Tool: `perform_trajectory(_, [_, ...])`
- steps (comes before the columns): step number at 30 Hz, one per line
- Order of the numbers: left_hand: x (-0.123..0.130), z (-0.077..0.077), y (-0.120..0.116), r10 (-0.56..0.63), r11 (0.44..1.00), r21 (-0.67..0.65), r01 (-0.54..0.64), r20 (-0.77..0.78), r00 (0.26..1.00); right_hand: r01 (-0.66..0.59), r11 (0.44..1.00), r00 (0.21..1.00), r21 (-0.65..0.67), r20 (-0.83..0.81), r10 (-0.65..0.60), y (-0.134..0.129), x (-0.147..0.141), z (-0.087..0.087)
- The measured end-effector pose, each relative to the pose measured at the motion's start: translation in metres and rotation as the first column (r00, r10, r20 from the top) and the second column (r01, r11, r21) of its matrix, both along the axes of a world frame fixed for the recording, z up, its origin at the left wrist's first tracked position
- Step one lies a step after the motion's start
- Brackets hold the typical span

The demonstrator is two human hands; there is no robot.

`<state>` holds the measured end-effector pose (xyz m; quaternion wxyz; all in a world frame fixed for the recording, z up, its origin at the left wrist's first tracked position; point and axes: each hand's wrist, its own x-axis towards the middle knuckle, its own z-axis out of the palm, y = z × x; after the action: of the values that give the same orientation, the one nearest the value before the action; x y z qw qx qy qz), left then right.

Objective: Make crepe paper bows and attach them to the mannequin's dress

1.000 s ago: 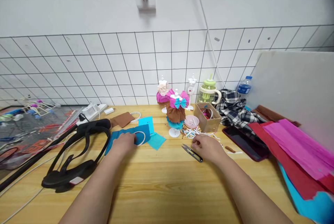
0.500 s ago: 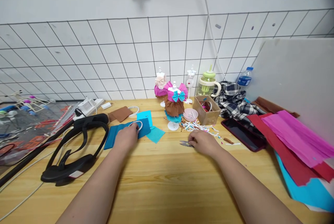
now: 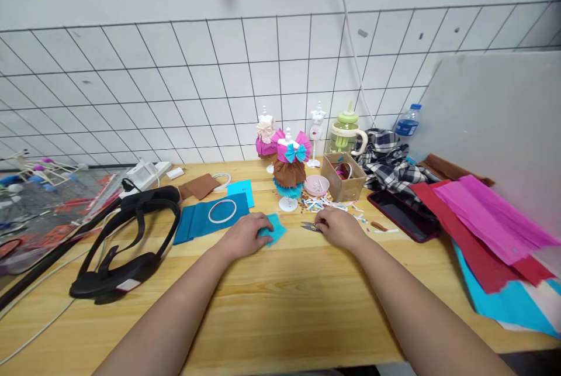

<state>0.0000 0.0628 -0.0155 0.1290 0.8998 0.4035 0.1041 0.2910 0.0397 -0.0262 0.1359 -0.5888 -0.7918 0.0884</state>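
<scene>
My left hand [image 3: 246, 236] has its fingers and thumb closed on the near-left edge of a small turquoise crepe paper piece [image 3: 276, 230], low over the table. My right hand [image 3: 340, 227] grips a pair of small thread snips [image 3: 310, 227], whose blades point left towards that paper. A white ring [image 3: 222, 211] lies on the dark blue folded crepe paper [image 3: 189, 223], left of my left hand. Behind both hands stands a small dress form [image 3: 289, 171] in a magenta, brown and blue crepe paper dress with a turquoise bow.
Paper scraps [image 3: 326, 204], a pink bowl [image 3: 316, 185] and a cardboard box [image 3: 344, 178] sit behind my right hand. To the right are a phone [image 3: 405, 215] and coloured paper sheets [image 3: 495, 218]. A black headset [image 3: 131, 247] occupies the left.
My left hand has left the white ring, moved right and taken hold of the turquoise paper piece. The ring now lies flat on the blue paper. My right hand keeps the snips nearly in place.
</scene>
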Motion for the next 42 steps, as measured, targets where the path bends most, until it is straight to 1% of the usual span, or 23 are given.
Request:
perform_trajectory(1, [0.001, 0.000, -0.001, -0.045, 0.998, -0.050, 0.047, 0.033, 0.998, 0.000, 0.999, 1.000, 0.044, 0.009, 0.000, -0.002, -0.003, 0.001])
perform_trajectory(3, [0.004, 0.000, -0.004, -0.086, 0.990, -0.101, 0.093, 0.075, 0.993, -0.041, 0.987, 0.999, 0.158, 0.008, 0.040, -0.008, -0.015, 0.004])
perform_trajectory(4, [0.005, 0.000, -0.005, -0.090, 0.990, -0.105, 0.098, 0.084, 0.992, -0.094, 0.975, 0.995, 0.202, 0.002, 0.096, -0.012, -0.022, 0.005])
perform_trajectory(5, [0.006, 0.001, -0.006, -0.091, 0.990, -0.104, 0.100, 0.089, 0.992, -0.180, 0.958, 0.983, 0.222, -0.004, 0.185, -0.017, -0.031, 0.006])
perform_trajectory(7, [0.007, 0.002, -0.007, -0.099, 0.989, -0.104, 0.108, 0.091, 0.991, -0.367, 0.906, 0.928, 0.209, 0.014, 0.373, -0.025, -0.047, 0.008])
perform_trajectory(8, [0.007, 0.003, -0.007, -0.099, 0.988, -0.106, 0.108, 0.088, 0.991, -0.432, 0.883, 0.900, 0.182, 0.029, 0.434, -0.028, -0.054, 0.007])
perform_trajectory(10, [0.006, 0.005, -0.007, -0.067, 0.992, -0.102, 0.074, 0.073, 0.995, -0.523, 0.842, 0.852, 0.132, 0.062, 0.520, -0.033, -0.063, 0.006])
perform_trajectory(13, [0.005, 0.006, -0.007, 0.005, 0.999, -0.052, -0.004, 0.019, 1.000, -0.587, 0.803, 0.810, 0.107, 0.091, 0.580, -0.037, -0.069, 0.003])
perform_trajectory(15, [0.004, 0.003, -0.006, 0.031, 1.000, 0.006, -0.031, -0.039, 0.999, -0.589, 0.801, 0.808, 0.107, 0.099, 0.581, -0.038, -0.069, 0.002])
perform_trajectory(17, [0.003, -0.001, -0.006, 0.061, 0.997, 0.047, -0.057, -0.095, 0.994, -0.572, 0.814, 0.820, 0.102, 0.093, 0.565, -0.038, -0.067, 0.003])
perform_trajectory(20, [0.001, -0.009, -0.005, 0.103, 0.994, 0.038, -0.098, -0.157, 0.982, -0.549, 0.831, 0.836, 0.088, 0.056, 0.546, -0.039, -0.064, 0.005])
perform_trajectory(23, [0.001, -0.014, -0.004, 0.101, 0.995, 0.012, -0.100, -0.190, 0.977, -0.544, 0.837, 0.839, 0.064, 0.016, 0.544, -0.040, -0.063, 0.006])
perform_trajectory(26, [-0.004, -0.008, 0.000, 0.135, 0.991, 0.034, -0.131, -0.188, 0.973, -0.544, 0.837, 0.837, 0.053, -0.036, 0.546, -0.040, -0.063, 0.006])
perform_trajectory(27, [-0.010, -0.003, 0.003, 0.170, 0.985, 0.054, -0.162, -0.180, 0.969, -0.542, 0.838, 0.836, 0.059, -0.061, 0.545, -0.039, -0.062, 0.005])
perform_trajectory(29, [-0.030, 0.008, 0.010, 0.268, 0.961, 0.111, -0.252, -0.156, 0.951, -0.530, 0.843, 0.836, 0.086, -0.114, 0.537, -0.036, -0.059, 0.004])
perform_trajectory(30, [-0.043, 0.014, 0.014, 0.326, 0.943, 0.126, -0.307, -0.168, 0.930, -0.517, 0.849, 0.838, 0.107, -0.139, 0.528, -0.034, -0.056, 0.003])
perform_trajectory(32, [-0.070, 0.021, 0.023, 0.484, 0.875, 0.154, -0.459, -0.253, 0.837, -0.471, 0.870, 0.852, 0.149, -0.180, 0.492, -0.028, -0.050, 0.001])
perform_trajectory(33, [-0.082, 0.023, 0.027, 0.516, 0.857, 0.151, -0.493, -0.273, 0.812, -0.438, 0.884, 0.864, 0.163, -0.195, 0.464, -0.025, -0.047, 0.000])
perform_trajectory(34, [-0.092, 0.022, 0.030, 0.522, 0.853, 0.137, -0.505, -0.286, 0.804, -0.405, 0.899, 0.877, 0.169, -0.207, 0.434, -0.022, -0.044, -0.001])
perform_trajectory(36, [-0.101, 0.018, 0.034, 0.509, 0.859, 0.120, -0.497, -0.287, 0.811, -0.352, 0.921, 0.897, 0.166, -0.220, 0.382, -0.018, -0.038, -0.002])
perform_trajectory(39, [-0.098, 0.012, 0.036, 0.502, 0.864, 0.119, -0.490, -0.289, 0.815, -0.330, 0.931, 0.907, 0.158, -0.219, 0.359, -0.016, -0.035, -0.004])
perform_trajectory(42, [-0.091, 0.016, 0.035, 0.512, 0.854, 0.065, -0.516, -0.277, 0.813, -0.325, 0.931, 0.910, 0.168, -0.211, 0.356, -0.016, -0.034, -0.004])
